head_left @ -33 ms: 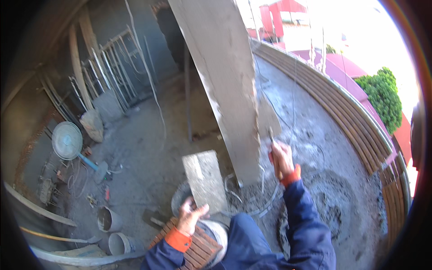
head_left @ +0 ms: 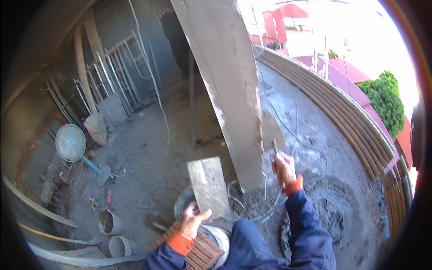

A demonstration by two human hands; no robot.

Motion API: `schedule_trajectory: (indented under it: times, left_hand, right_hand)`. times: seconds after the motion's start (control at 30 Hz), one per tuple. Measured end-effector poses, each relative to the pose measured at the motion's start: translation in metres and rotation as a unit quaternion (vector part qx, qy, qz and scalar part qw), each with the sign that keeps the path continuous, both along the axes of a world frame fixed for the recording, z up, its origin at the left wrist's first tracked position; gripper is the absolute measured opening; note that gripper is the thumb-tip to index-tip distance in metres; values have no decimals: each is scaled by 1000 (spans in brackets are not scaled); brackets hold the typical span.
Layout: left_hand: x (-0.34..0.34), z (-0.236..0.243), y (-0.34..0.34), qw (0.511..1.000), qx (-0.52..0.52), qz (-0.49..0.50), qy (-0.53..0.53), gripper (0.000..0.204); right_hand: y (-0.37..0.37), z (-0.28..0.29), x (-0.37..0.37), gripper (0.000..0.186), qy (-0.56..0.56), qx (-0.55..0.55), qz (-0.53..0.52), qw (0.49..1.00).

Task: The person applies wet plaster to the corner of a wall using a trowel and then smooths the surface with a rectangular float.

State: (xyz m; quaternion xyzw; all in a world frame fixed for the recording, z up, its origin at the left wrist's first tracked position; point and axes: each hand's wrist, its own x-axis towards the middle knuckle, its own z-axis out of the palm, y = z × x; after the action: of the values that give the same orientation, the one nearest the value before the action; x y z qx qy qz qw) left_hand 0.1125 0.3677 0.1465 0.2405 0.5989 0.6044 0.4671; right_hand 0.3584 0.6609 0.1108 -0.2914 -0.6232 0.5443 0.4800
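Observation:
My right hand (head_left: 284, 169) is closed round the handle of a trowel (head_left: 271, 127). The trowel's grey blade lies along the right edge of a plastered column (head_left: 227, 90), which slants through the middle of the view. My left hand (head_left: 193, 219) grips a flat rectangular board (head_left: 208, 185) by its lower left corner. Grey smears and a paler patch mark the board's face, which is held beside the column's lower end. Most of the left fingers are hidden behind the board.
Wet mortar (head_left: 333, 209) lies in a ring on the right. Bricks (head_left: 202, 252) sit by my left forearm, near buckets (head_left: 109, 222). A fan (head_left: 70, 142) stands on the left, and bamboo-like poles (head_left: 324, 105) line the right edge. A loose cable (head_left: 157, 96) hangs behind the column.
The whole view has shifted slightly, so the scene sits lower and a little to the right. The trowel is slightly lower along the column's edge. Both hands keep their holds.

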Motion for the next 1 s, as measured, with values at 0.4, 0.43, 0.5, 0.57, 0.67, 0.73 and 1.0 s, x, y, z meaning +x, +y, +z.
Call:
schedule_trajectory:
  times: [0.4, 0.43, 0.5, 0.57, 0.67, 0.73, 1.0]
  left_hand:
    - [43, 19, 34, 966, 41, -105, -233, 37]
    - [40, 26, 29, 973, 43, -109, -201, 37]
    - [26, 32, 22, 980, 55, -97, -164, 37]
    - [23, 42, 17, 988, 67, -62, -127, 39]
    - [6, 60, 26, 997, 76, -14, -19, 40]
    - [-12, 60, 32, 995, 98, -1, 6, 40]
    - [-18, 63, 42, 963, 218, -29, 154, 46]
  right_hand:
    - [-107, -55, -32, 27, -94, 321, -115, 935]
    - [-107, -60, -31, 30, -85, 333, -117, 932]
    - [-100, -70, -22, 29, -100, 352, -122, 923]
    - [-99, -73, -3, 27, -120, 327, -107, 931]
    - [-74, -65, 19, 30, -110, 435, -126, 885]
    - [-74, -29, 22, 30, -114, 381, -60, 916]
    - [-58, 87, 45, 37, -264, 538, -39, 800]
